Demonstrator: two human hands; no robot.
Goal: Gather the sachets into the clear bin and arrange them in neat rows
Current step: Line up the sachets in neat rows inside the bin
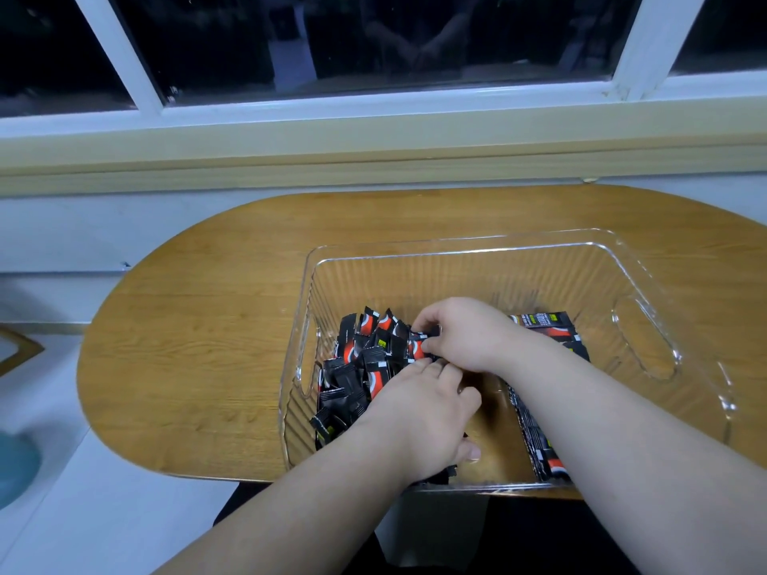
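Both your hands, left (419, 412) and right (465, 334), pinch sachets (361, 367) in the bin (456, 246); a careless sweep could scatter the finished row (539, 441).

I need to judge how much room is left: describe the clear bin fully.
The clear bin is a see-through rectangular plastic tub with ribbed walls, rounded corners and a cut-out handle slot in each end. It stands upright on the wooden table, towards its near right part. Inside, a loose heap of black-and-red sachets fills the left side and a neat row lines the right; bare floor shows between. Both hands reach in over the near rim.
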